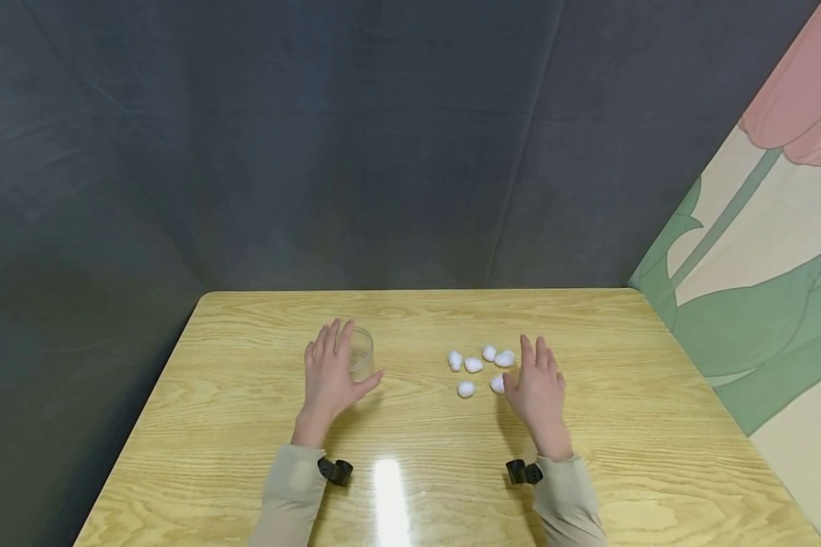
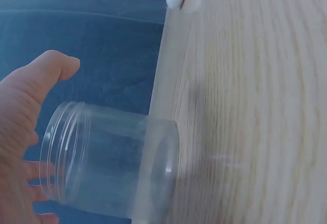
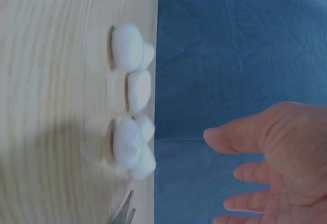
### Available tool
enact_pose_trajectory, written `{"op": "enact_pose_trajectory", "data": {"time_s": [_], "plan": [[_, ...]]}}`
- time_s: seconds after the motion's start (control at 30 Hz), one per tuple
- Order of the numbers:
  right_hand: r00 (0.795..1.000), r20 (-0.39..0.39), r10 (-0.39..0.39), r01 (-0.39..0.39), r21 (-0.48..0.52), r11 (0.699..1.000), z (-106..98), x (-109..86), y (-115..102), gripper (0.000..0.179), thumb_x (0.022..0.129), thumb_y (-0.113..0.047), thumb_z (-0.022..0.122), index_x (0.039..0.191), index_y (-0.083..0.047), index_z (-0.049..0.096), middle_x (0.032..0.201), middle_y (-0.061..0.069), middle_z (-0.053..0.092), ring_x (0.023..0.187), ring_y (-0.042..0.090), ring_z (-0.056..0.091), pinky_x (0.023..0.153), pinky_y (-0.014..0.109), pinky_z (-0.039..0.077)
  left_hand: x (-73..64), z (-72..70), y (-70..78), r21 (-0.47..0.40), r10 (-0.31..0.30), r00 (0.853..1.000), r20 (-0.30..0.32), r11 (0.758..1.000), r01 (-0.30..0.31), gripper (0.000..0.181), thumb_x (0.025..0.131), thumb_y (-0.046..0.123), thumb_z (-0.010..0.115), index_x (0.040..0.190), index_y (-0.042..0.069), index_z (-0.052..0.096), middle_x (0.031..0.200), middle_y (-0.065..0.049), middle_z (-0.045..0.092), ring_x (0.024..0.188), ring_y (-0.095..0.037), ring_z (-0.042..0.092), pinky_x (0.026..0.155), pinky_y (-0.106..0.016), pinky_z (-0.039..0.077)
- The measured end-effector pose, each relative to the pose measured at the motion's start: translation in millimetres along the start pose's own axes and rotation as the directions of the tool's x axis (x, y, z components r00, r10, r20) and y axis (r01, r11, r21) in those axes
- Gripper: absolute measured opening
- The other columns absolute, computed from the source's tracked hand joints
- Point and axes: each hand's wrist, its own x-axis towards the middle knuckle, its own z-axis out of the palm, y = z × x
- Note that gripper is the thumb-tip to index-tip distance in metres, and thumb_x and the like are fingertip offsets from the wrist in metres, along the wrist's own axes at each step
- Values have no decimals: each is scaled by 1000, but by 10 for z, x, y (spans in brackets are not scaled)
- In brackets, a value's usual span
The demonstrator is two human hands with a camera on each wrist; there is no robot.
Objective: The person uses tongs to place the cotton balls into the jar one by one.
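Note:
My left hand [image 1: 330, 377] is raised over the table beside a clear plastic jar [image 1: 363, 355], fingers spread and thumb apart. In the left wrist view the jar [image 2: 115, 157] stands upright without a lid, its threaded mouth [image 2: 64, 152] near the fingers, which do not appear to grip it. Several white cotton balls [image 1: 473, 365] lie in a loose group right of the jar. My right hand [image 1: 539, 391] hovers at their right side, fingers extended and holding nothing. Two thin metal tips [image 3: 124, 211], possibly tweezers, show in the right wrist view; the rest is out of frame.
The wooden table [image 1: 410, 433] has a dark curtain [image 1: 383, 152] along its back edge and left side. A wall hanging with a tulip print [image 1: 759, 304] borders the right. Each wrist carries a small black camera [image 1: 335, 472].

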Motion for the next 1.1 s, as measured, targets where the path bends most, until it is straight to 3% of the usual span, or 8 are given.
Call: {"op": "enact_pose_trajectory", "data": {"time_s": [0.13, 0.27, 0.6, 0.7, 0.83, 1.1], "plan": [[1000, -24, 0, 0, 4, 1000, 7, -15, 73, 69, 84, -12, 65, 140, 8, 29, 136, 37, 32, 117, 56, 36, 80, 65, 40, -21, 0, -74, -110, -27, 999, -43, 994, 22, 97, 67, 45, 79, 143, 5, 32, 143, -23, 36, 130, -42, 32, 100, -60, 28], [1000, -30, 5, -5, 8, 1000, 7, -33, 152, 64, 84, -11, 66, 134, 12, 34, 123, 37, 42, 104, 55, 44, 67, 58, 45, -37, -2, -142, -230, -83, 996, -36, 970, 72, 99, 66, 40, 81, 144, 4, 31, 143, -21, 36, 130, -41, 31, 100, -61, 26], [997, 36, 74, -76, 57, 995, 34, -65, 318, 52, 84, -11, 62, 123, 15, 39, 113, 38, 42, 101, 54, 44, 72, 57, 43, -94, -13, -238, -439, -210, 977, 33, 875, 203, 101, 65, 29, 82, 145, 4, 27, 143, -21, 35, 129, -42, 32, 98, -63, 30], [995, 52, 81, -84, 54, 995, 49, -77, 357, 50, 83, -12, 61, 120, 16, 41, 110, 39, 43, 98, 55, 45, 73, 58, 43, -116, 9, -272, -501, -230, 972, 51, 836, 224, 98, 67, 25, 82, 145, 2, 27, 142, -24, 34, 129, -43, 32, 97, -63, 31], [993, 71, 97, -101, 40, 994, 84, -81, 414, 46, 83, -12, 58, 115, 17, 43, 106, 39, 45, 94, 55, 47, 72, 58, 43, -129, 34, -306, -596, -246, 965, 90, 763, 250, 95, 70, 18, 80, 145, 0, 24, 141, -24, 34, 130, -42, 31, 101, -60, 29], [993, 57, 104, -105, 16, 994, 132, -80, 490, 28, 82, -8, 61, 93, 12, 46, 82, 27, 48, 74, 45, 53, 60, 52, 45, -137, 95, -359, -712, -264, 947, 183, 629, 313, 93, 73, 10, 79, 145, 1, 21, 140, -24, 33, 128, -38, 32, 103, -53, 29]]}}
